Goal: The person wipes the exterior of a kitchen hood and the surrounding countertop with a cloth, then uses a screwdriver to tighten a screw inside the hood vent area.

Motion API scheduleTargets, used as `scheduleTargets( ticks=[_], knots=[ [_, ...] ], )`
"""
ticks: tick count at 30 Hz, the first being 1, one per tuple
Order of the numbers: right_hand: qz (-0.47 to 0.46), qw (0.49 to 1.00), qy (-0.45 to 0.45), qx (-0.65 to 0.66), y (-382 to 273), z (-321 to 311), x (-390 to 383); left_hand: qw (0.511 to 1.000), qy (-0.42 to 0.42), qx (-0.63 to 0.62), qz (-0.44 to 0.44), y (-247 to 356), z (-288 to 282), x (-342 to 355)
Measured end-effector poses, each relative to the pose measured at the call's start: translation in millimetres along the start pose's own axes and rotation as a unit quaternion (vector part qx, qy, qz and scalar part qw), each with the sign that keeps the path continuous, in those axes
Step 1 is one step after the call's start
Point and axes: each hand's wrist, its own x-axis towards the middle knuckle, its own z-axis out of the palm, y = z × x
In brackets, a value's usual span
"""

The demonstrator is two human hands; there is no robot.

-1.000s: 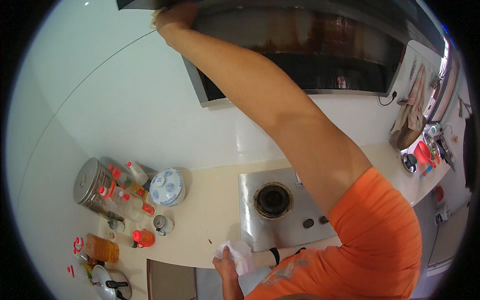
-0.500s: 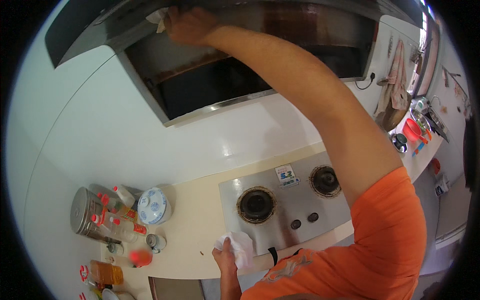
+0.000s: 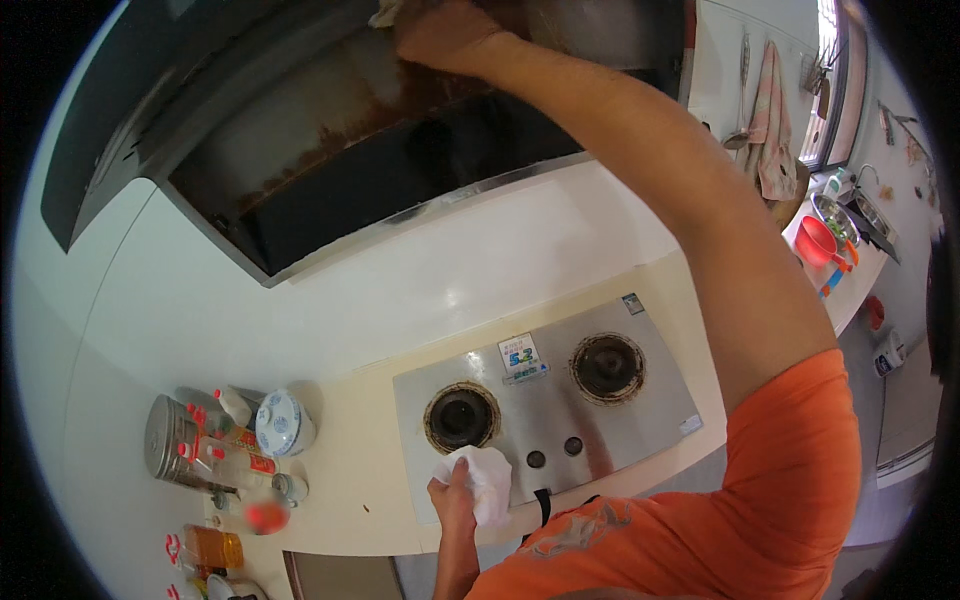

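Observation:
My right hand (image 3: pixel 445 38) is raised to the upper inside of the dark range hood (image 3: pixel 300 150), its arm stretched up and leftward across the view. A crumpled pale cloth or paper wipe (image 3: pixel 384 14) sticks out from its closed fingers, partly cut off by the top edge. Rusty brown stains mark the hood's surface near it. Low down, my left hand (image 3: pixel 455 503) pinches a white crumpled cloth or paper towel (image 3: pixel 488 485) between thumb and fingers. This hangs over the front left corner of the steel gas stove (image 3: pixel 540 415).
Two burners (image 3: pixel 607 368) and two knobs are on the stove. At left on the counter (image 3: pixel 355 470) stand a lidded blue-and-white pot (image 3: pixel 284 422), a metal canister (image 3: pixel 168 440) and several bottles (image 3: pixel 240 465). Far right are a red ladle-like scoop (image 3: pixel 817 241), bowls and a hanging towel (image 3: pixel 772 120).
My right hand has moved rightward along the hood with its wipe. The whole view has shifted, so stove and bottles appear farther left. My left hand still holds its white cloth.

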Motion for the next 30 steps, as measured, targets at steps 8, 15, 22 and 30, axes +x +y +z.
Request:
scheduleTargets(
  ticks=[8, 15, 22, 30],
  knots=[
    [-0.108, 0.920, -0.096, -0.365, 146, -93, -48, 1.000, -0.007, 0.005, 0.016, -25, 78, -46],
    [-0.066, 0.861, -0.139, -0.484, 299, -158, -88, 1.000, -0.012, 0.019, 0.013, -21, 128, -77],
    [0.095, 0.884, -0.056, -0.454, 302, -167, -93, 0.999, 0.019, 0.019, 0.036, -22, 135, -95],
    [-0.069, 0.871, 0.010, -0.486, 313, -155, -98, 0.998, 0.003, 0.057, -0.016, -33, 110, -88]
  ],
)
